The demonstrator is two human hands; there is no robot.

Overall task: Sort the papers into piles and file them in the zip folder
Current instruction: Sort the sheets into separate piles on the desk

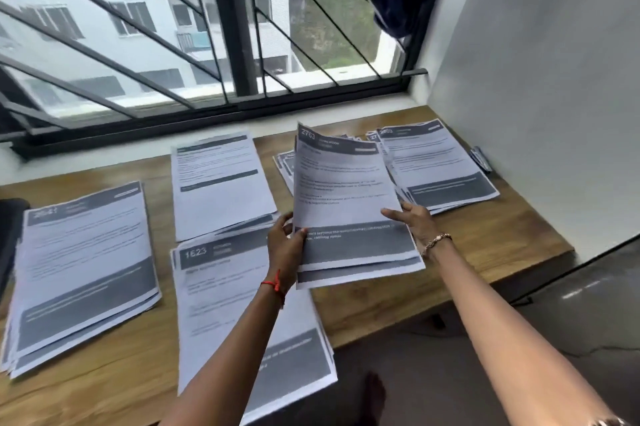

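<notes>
Both my hands hold a small stack of printed sheets (pixel 343 190) tilted up above the wooden table (pixel 485 252). My left hand (pixel 285 245) grips its left lower edge, thumb on top. My right hand (pixel 412 218) holds the right edge, fingers on the front of the top sheet. Other paper piles lie flat on the table: one at far left (pixel 83 273), one at centre back (pixel 218 183), one marked 1623 (pixel 242 315) under my left forearm, and a fanned pile at back right (pixel 440 166). No zip folder is visible.
A barred window (pixel 228 27) runs along the table's far side. A white wall (pixel 554 79) closes the right side. A dark object (pixel 8 235) sits at the table's left edge and a small dark item (pixel 481 157) by the wall. The table's front edge overhangs grey floor.
</notes>
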